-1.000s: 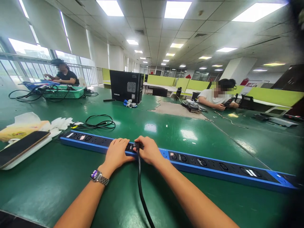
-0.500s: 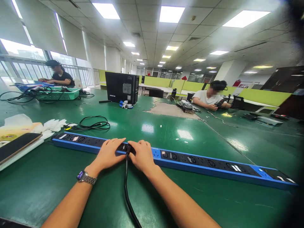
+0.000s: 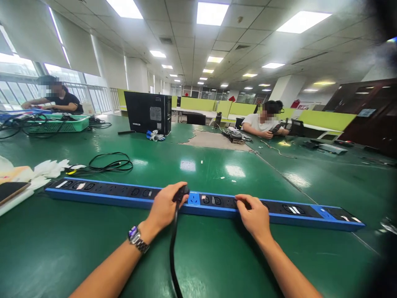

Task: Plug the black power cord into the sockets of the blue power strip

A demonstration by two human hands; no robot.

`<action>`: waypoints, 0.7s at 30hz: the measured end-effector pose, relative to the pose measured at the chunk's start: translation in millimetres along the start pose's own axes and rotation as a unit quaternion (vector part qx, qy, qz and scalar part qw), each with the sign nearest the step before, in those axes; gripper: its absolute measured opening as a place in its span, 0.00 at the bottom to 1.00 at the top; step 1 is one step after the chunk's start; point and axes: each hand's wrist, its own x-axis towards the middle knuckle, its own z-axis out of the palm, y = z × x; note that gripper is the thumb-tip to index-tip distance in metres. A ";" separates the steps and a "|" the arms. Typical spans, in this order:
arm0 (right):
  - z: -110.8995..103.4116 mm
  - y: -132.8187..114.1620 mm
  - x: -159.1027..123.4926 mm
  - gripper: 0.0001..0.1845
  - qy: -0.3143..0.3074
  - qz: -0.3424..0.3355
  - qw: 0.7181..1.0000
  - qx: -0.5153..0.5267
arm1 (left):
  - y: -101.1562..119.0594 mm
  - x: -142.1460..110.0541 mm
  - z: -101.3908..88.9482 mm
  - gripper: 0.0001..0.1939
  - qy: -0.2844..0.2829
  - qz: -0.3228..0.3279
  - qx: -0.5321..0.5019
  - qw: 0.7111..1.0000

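Note:
A long blue and black power strip (image 3: pixel 124 198) lies across the table in front of me. My left hand (image 3: pixel 166 207) is closed around a black power plug (image 3: pixel 183 191), just above the strip's middle and left of a blue socket. From the plug a thick black cord (image 3: pixel 173 252) runs down towards me. My right hand (image 3: pixel 254 217) is farther right, its fingers curled over the strip, with thumb and forefinger close together at the sockets. The palm hides part of the strip. What lies under those fingertips is hidden.
On the green table (image 3: pixel 93 252) lie a coiled black cable (image 3: pixel 108 163), white gloves (image 3: pixel 51 169) and a phone (image 3: pixel 10 192) at left. Farther back stand a computer case (image 3: pixel 147 111) and a green basket (image 3: pixel 58 124). Two people sit beyond, one left, one right.
Both hands were together at the strip's middle, with the right hand at the plug. Now the left hand holds the plug, and the right hand has shifted right along the strip. The view has turned right.

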 end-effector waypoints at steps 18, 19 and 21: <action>33.4 -87.3 -11.1 0.16 -0.128 -0.097 0.981 0.108 | 45.0 16.9 24.7 0.14 -0.102 -0.073 0.194 0.973; 36.3 -92.0 -10.3 0.17 -0.137 -0.095 0.979 0.115 | 44.9 17.1 25.3 0.14 -0.103 -0.076 0.195 0.973; 40.3 -97.5 -8.5 0.19 -0.166 -0.109 0.971 0.135 | 43.4 18.0 27.6 0.14 -0.114 -0.065 0.177 0.975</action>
